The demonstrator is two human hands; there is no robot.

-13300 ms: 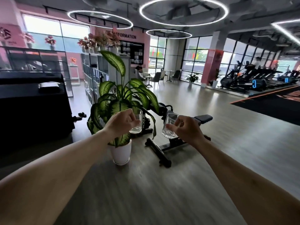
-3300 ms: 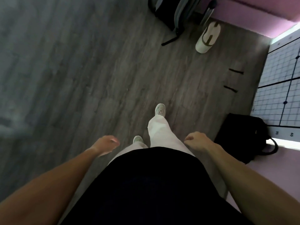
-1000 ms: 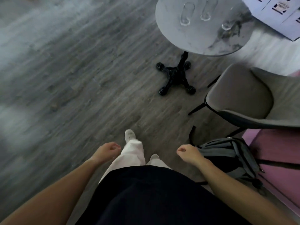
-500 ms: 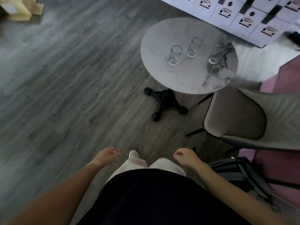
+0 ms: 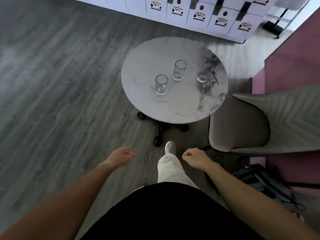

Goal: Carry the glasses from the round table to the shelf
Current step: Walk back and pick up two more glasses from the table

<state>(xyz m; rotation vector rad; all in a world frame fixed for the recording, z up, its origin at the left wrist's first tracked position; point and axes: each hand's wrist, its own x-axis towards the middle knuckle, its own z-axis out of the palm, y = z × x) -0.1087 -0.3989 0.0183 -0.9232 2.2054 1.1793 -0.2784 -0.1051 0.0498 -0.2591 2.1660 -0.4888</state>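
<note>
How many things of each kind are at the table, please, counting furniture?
Clear glasses: 3
Round marble table: 1
Grey chair: 1
Total: 5

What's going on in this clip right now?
A person is walking up to the round table, where three clear glasses stand: the left glass, the middle glass and the right glass, which is blurred. Both hands are empty, the left hand and right hand loosely curled, short of the table. A grey chair sits beside the table.
</note>
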